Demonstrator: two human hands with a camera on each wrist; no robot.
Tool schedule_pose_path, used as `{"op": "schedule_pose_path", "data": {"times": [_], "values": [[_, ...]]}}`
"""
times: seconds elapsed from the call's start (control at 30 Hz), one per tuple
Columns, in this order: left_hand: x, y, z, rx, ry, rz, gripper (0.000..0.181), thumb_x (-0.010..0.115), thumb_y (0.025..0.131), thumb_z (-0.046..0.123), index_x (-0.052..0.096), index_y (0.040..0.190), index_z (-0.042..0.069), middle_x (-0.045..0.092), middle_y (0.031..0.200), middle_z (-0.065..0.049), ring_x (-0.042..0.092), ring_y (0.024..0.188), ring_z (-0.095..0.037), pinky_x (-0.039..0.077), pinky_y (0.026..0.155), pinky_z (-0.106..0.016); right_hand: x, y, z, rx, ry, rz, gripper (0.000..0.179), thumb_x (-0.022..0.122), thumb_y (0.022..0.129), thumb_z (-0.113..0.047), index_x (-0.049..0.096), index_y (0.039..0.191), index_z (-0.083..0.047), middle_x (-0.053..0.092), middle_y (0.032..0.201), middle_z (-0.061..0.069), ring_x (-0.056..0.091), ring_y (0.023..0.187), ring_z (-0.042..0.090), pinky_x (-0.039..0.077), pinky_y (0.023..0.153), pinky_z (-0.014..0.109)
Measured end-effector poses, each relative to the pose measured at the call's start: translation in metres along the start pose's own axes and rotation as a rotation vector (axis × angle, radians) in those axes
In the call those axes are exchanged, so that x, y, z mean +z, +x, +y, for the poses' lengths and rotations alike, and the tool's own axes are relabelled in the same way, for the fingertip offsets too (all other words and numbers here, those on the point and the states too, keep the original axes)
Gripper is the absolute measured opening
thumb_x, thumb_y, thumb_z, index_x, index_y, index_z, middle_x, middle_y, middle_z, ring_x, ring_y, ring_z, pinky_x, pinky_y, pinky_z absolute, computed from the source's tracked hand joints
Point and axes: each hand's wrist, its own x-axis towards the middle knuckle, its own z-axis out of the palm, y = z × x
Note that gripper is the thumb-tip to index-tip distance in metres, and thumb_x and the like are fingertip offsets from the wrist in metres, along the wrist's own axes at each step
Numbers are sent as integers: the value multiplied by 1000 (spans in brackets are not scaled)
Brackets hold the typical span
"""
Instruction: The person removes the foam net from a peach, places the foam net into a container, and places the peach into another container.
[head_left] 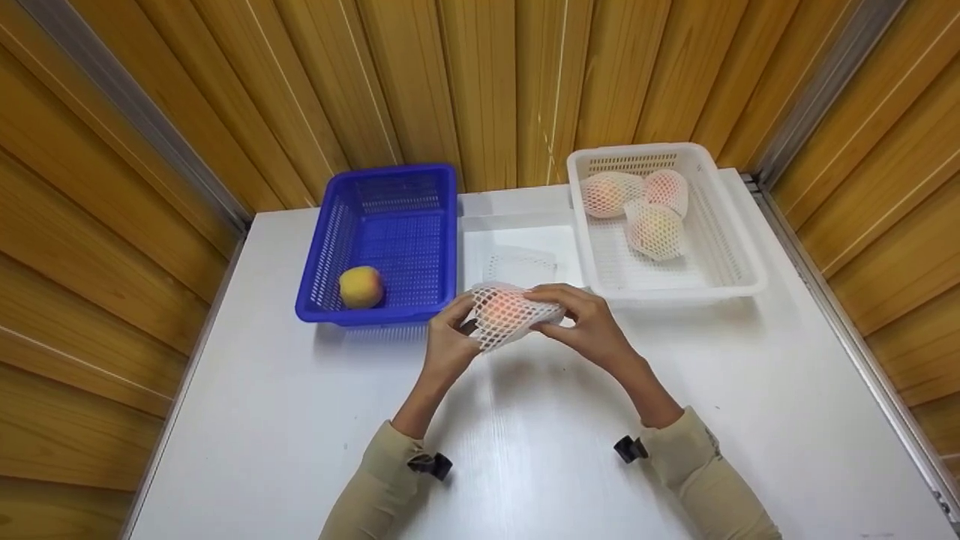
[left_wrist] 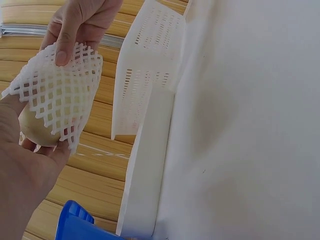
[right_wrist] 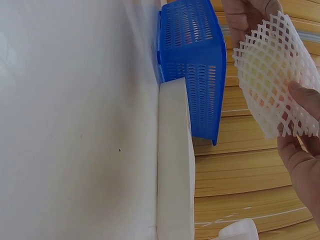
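Note:
Both hands hold a round yellow-red fruit inside a white foam net sleeve point(head_left: 504, 319), above the table in front of the baskets. My left hand point(head_left: 448, 345) cups the fruit at the sleeve's left end, fingers curled around it. In the left wrist view, a bare part of the fruit point(left_wrist: 37, 125) bulges from the net beside that palm. At the other end, my right hand point(head_left: 592, 326) pinches the net between thumb and fingers. The right wrist view shows its thumb point(right_wrist: 305, 97) lying on the mesh, with the fruit showing through the holes.
A blue basket point(head_left: 451, 247) at the left holds one bare yellow-red fruit point(head_left: 361, 287). The white basket point(head_left: 750, 289) at the right has three net-wrapped fruits point(head_left: 656, 229). Between them, a low white box point(head_left: 517, 219) contains foam netting point(head_left: 521, 264). Wooden slat walls point(head_left: 480, 90) border the table.

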Motion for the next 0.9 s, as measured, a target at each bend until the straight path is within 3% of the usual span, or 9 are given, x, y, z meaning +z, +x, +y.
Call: {"op": "schedule_pose_path", "data": {"times": [0.17, 0.3, 0.67, 0.9], "values": [[2, 0, 0, -39, -4, 8, 52, 76, 76, -19, 62, 126, -16, 55, 135, -27, 55, 131, -39, 51, 105, -39, 0, 0, 5, 2, -10, -3, 49, 83, 79, 4, 72, 124, -12, 67, 128, 5, 63, 119, 25, 54, 98, 24], [3, -1, -1, -42, -21, 12, 54, 76, 75, -20, 61, 127, -16, 56, 135, -27, 55, 131, -39, 51, 105, -37, 1, -1, 2, 28, 0, -15, 48, 81, 79, 8, 71, 123, -7, 66, 127, 11, 63, 118, 26, 56, 94, 24], [4, -1, 0, 9, -35, 7, 49, 75, 71, -23, 64, 118, -17, 61, 126, -24, 61, 123, -29, 53, 103, -40, -6, 4, -33, -31, 77, 10, 38, 77, 79, 14, 70, 116, 7, 67, 118, 23, 66, 110, 22, 59, 86, 22], [5, -1, 2, 21, -43, 19, 52, 75, 69, -25, 64, 119, -18, 60, 129, -29, 60, 124, -32, 53, 102, -40, -1, 1, -17, -53, 84, 89, 34, 77, 77, 17, 73, 110, 7, 70, 111, 23, 69, 105, 19, 58, 79, 17]]}}
